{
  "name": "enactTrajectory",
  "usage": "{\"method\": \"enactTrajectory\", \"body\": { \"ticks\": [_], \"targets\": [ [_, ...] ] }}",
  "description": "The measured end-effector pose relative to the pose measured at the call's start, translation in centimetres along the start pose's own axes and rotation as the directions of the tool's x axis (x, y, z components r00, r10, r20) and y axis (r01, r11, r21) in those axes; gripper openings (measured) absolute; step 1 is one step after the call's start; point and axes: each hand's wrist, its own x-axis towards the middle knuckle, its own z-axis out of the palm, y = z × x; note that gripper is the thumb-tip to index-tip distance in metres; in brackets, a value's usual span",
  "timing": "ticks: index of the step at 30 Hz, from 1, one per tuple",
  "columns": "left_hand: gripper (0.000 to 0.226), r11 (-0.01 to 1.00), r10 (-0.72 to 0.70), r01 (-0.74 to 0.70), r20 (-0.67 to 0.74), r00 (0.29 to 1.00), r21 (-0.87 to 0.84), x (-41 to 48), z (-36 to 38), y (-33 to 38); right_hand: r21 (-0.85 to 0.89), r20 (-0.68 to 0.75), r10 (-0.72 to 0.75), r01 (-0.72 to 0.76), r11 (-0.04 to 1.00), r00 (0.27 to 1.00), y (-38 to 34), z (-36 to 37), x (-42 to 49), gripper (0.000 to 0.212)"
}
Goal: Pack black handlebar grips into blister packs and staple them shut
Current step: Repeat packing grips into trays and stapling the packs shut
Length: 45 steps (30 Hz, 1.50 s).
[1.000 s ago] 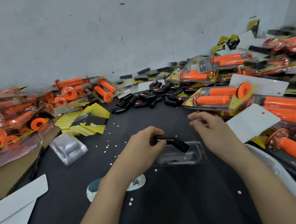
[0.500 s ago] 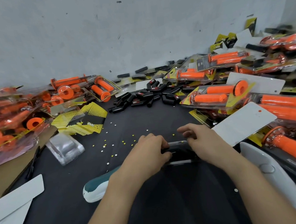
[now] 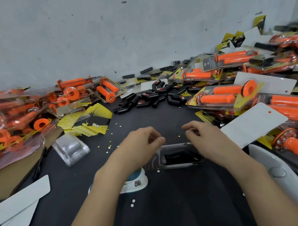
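Over one blister pack (image 3: 177, 147), two hands (image 3: 140, 146) (image 3: 208, 141)

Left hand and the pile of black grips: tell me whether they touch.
Apart. The head view shows bare dark table between the left hand and the pile of black grips.

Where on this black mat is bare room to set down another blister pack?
Free: the mat just this side of the pile of black grips, bar paper dots; also the near strip below the blister pack. Crowded: both sides, with orange grip packs.
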Motion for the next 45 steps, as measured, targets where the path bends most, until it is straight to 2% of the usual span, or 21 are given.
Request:
{"method": "enactTrajectory", "body": {
  "ticks": [2, 4, 6, 8, 11, 13, 22, 25, 29, 31, 32, 33, 34, 35, 36, 37, 38, 39, 40, 42, 45],
  "targets": [
    [0.020, 0.996, -0.034, 0.042, -0.095, 0.995, 0.078, 0.9, -0.8, -1.9, 0.018, -0.014, -0.014, 0.014, 1.000, 1.000, -0.4, 0.0, 0.4, 0.029],
    [0.026, 0.932, -0.045, 0.101, -0.166, 0.985, 0.347, 2.7, -1.4, -4.4, 0.028, -0.033, -0.030, 0.031, 0.999, 0.999, -0.8, 0.1, 0.8, 0.028],
    [0.032, 0.733, -0.080, 0.162, -0.152, 0.985, 0.661, 4.5, -2.2, -7.2, 0.040, -0.043, -0.051, 0.053, 0.998, 0.998, -1.0, 0.3, 1.3, 0.028],
    [0.038, 0.523, -0.139, 0.179, -0.124, 0.982, 0.833, 5.8, -2.9, -9.8, 0.054, -0.049, -0.064, 0.067, 0.996, 0.997, -1.0, 0.4, 1.5, 0.027],
    [0.040, 0.327, -0.171, 0.175, -0.124, 0.977, 0.929, 6.8, -3.7, -12.7, 0.065, -0.087, -0.068, 0.074, 0.995, 0.994, -0.6, 0.3, 1.7, 0.026],
    [0.040, 0.247, -0.171, 0.156, -0.116, 0.979, 0.956, 7.2, -3.9, -13.7, 0.063, -0.097, -0.069, 0.075, 0.995, 0.993, -0.3, 0.3, 1.8, 0.027],
    [0.025, 0.094, -0.031, 0.045, -0.042, 0.999, 0.995, 7.0, -4.1, -13.8, 0.004, -0.062, -0.075, 0.075, 0.997, 0.995, -0.7, 0.9, 1.9, 0.029],
    [0.024, 0.105, 0.017, 0.049, -0.051, 0.999, 0.993, 6.4, -4.6, -13.6, 0.001, -0.069, -0.080, 0.080, 0.997, 0.994, -0.8, 1.0, 1.9, 0.029],
    [0.032, 0.185, 0.030, 0.060, -0.066, 0.997, 0.981, 5.5, -5.5, -13.3, 0.011, -0.054, -0.091, 0.092, 0.996, 0.994, -1.2, 1.2, 1.6, 0.029],
    [0.031, 0.222, 0.071, 0.117, -0.136, 0.988, 0.968, 5.0, -6.5, -12.3, 0.015, -0.059, -0.105, 0.106, 0.994, 0.993, -1.5, 1.2, 1.4, 0.029],
    [0.028, 0.291, 0.135, 0.161, -0.207, 0.969, 0.943, 4.7, -7.2, -11.5, 0.015, -0.067, -0.115, 0.116, 0.993, 0.991, -1.6, 1.3, 1.3, 0.030],
    [0.023, 0.413, 0.223, 0.200, -0.312, 0.924, 0.889, 4.3, -7.8, -10.7, 0.016, -0.081, -0.128, 0.130, 0.991, 0.988, -1.7, 1.2, 1.4, 0.030],
    [0.016, 0.579, 0.297, 0.209, -0.443, 0.846, 0.788, 3.9, -8.3, -9.9, 0.026, -0.100, -0.141, 0.145, 0.989, 0.985, -1.8, 1.2, 1.4, 0.031],
    [0.011, 0.756, 0.312, 0.171, -0.578, 0.753, 0.632, 3.3, -8.6, -8.7, 0.059, -0.123, -0.149, 0.157, 0.986, 0.981, -1.9, 1.2, 1.4, 0.032],
    [0.016, 0.903, 0.240, 0.100, -0.682, 0.691, 0.419, 2.8, -8.8, -7.5, 0.118, -0.143, -0.144, 0.161, 0.980, 0.979, -2.1, 1.1, 1.4, 0.033],
    [0.022, 0.986, 0.115, 0.011, -0.719, 0.686, 0.169, 2.1, -8.7, -6.3, 0.195, -0.161, -0.131, 0.161, 0.968, 0.978, -2.3, 1.0, 1.5, 0.036],
    [0.024, 0.996, -0.001, -0.059, -0.694, 0.720, -0.063, 1.5, -8.5, -5.2, 0.275, -0.174, -0.114, 0.159, 0.948, 0.978, -2.6, 0.9, 1.5, 0.040],
    [0.026, 0.966, -0.085, -0.097, -0.645, 0.760, -0.241, 0.8, -7.9, -4.1, 0.357, -0.178, -0.094, 0.153, 0.922, 0.980, -2.9, 0.9, 1.5, 0.043],
    [0.028, 0.924, -0.138, -0.112, -0.592, 0.794, -0.365, 0.1, -7.2, -3.3, 0.439, -0.170, -0.072, 0.141, 0.888, 0.983, -3.1, 0.9, 1.5, 0.047],
    [0.028, 0.853, -0.194, -0.105, -0.497, 0.846, -0.511, -1.1, -5.6, -2.6, 0.589, -0.127, -0.041, 0.108, 0.801, 0.991, -3.6, 0.8, 1.3, 0.047],
    [0.026, 0.775, -0.213, -0.086, -0.386, 0.898, -0.626, -2.0, -3.5, -2.6, 0.709, -0.067, -0.043, 0.078, 0.701, 0.997, -3.8, 0.9, 1.1, 0.021]
  ]
}}
